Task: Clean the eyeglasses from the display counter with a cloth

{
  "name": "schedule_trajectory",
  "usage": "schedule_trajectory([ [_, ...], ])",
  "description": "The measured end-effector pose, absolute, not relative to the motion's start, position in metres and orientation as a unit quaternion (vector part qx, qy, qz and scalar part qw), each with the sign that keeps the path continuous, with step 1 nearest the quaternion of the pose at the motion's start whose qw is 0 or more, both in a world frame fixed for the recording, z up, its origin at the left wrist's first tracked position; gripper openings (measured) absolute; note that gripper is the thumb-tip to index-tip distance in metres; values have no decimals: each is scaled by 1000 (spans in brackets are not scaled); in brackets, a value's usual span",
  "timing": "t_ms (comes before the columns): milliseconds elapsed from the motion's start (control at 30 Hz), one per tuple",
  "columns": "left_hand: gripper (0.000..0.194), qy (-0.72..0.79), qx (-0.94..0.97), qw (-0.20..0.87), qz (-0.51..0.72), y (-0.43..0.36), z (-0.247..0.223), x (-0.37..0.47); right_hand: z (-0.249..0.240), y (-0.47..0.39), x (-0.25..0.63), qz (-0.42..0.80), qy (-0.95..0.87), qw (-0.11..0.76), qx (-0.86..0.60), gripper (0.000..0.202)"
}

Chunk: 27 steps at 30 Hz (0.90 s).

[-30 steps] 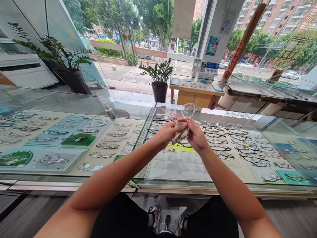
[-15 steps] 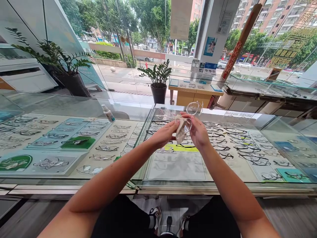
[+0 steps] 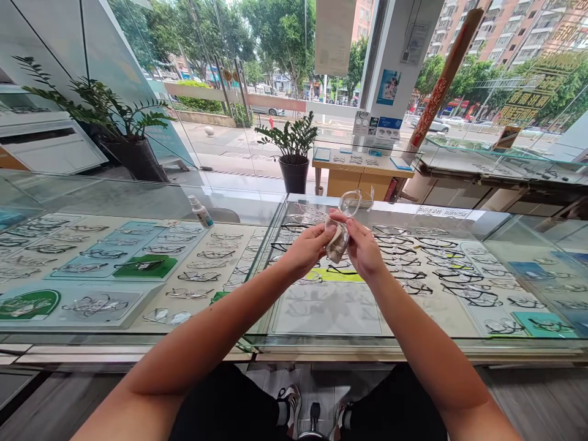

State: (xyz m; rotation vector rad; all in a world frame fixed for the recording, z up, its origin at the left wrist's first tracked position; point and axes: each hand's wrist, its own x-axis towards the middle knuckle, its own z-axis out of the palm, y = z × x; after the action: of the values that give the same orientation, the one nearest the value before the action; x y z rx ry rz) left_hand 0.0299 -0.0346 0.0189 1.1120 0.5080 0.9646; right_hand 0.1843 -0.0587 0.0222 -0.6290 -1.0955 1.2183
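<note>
Above the glass counter, my left hand (image 3: 315,244) is closed on a pale beige cloth (image 3: 337,243), whose lower end hangs below the fingers. My right hand (image 3: 362,246) is closed on a pair of clear-framed eyeglasses (image 3: 350,203), right beside the left. One round lens rim and a temple of the glasses stick up above the fingers. The cloth lies against the lower part of the glasses, and the fingers partly hide where they meet.
Under the glass counter top (image 3: 271,269) lie many rows of eyeglasses. A white spray bottle (image 3: 201,212) stands on the counter to the left. Beyond it are a potted plant (image 3: 294,168) and a small display table (image 3: 362,171) before the window.
The glasses have tilted and shifted slightly left between my hands. The cloth is more bunched, and its hanging end is shorter. Both hands keep their hold.
</note>
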Motion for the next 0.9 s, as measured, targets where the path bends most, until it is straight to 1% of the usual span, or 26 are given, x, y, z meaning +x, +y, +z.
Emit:
schedule_trajectory([
  [67, 57, 221, 510, 714, 426, -36, 21, 29, 23, -61, 184, 533, -488, 637, -269, 40],
  [133, 58, 227, 527, 710, 408, -36, 22, 28, 24, -62, 184, 535, -489, 635, -265, 39],
  [300, 76, 318, 591, 663, 332, -31, 23, 19, 29, -65, 185, 530, -498, 631, -269, 40],
  [400, 80, 342, 613, 644, 302, -29, 23, 17, 29, -65, 185, 521, -505, 634, -270, 40],
  [533, 74, 294, 593, 671, 334, -31, 25, 19, 27, -64, 185, 529, -498, 632, -270, 40],
  [700, 60, 221, 544, 725, 360, -30, 28, 21, 24, -61, 184, 548, -474, 631, -279, 40],
  [900, 54, 186, 546, 736, 355, -29, 27, 20, 23, -60, 184, 554, -456, 639, -276, 39],
])
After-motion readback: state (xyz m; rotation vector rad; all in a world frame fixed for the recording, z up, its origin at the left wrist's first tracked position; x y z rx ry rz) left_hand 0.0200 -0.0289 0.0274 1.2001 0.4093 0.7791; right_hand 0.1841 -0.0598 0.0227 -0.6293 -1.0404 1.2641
